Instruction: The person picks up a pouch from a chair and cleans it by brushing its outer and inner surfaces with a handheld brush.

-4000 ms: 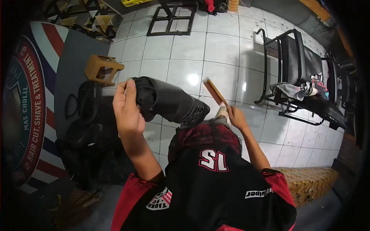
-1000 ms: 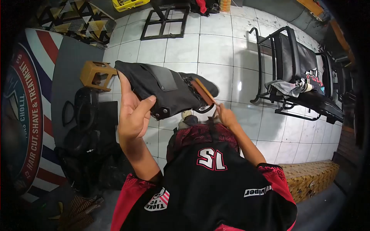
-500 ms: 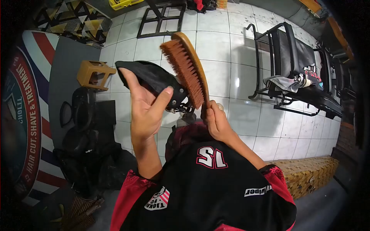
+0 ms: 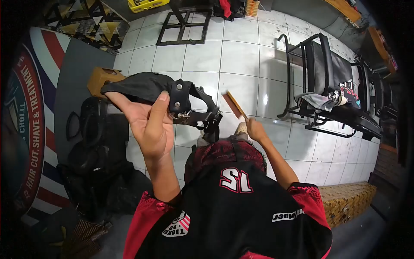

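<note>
My left hand [image 4: 151,127] grips a black leather-like pouch [image 4: 142,86] at its edge, thumb in front and the other fingers partly hidden behind it. A riveted black tab, small metal clips and a looped strap [image 4: 205,97] hang from the pouch's right side. To the right and lower, my right hand [image 4: 256,129] is closed around the handle of a wooden brush [image 4: 235,105] with reddish-brown bristles. The brush is tilted, its bristles facing left toward the strap but apart from it.
A black-framed chair [image 4: 321,69] with cloths on it stands at right. A wooden stool [image 4: 103,77] is partly behind the pouch. A black metal frame [image 4: 183,32] lies on the tiled floor [image 4: 241,60]. At left are a barber sign [image 4: 36,129] and dark bags [image 4: 92,155].
The brush has moved down and away from the pouch, turning so that it looks narrower. My left hand has shifted left with the pouch, whose strap now hangs in view.
</note>
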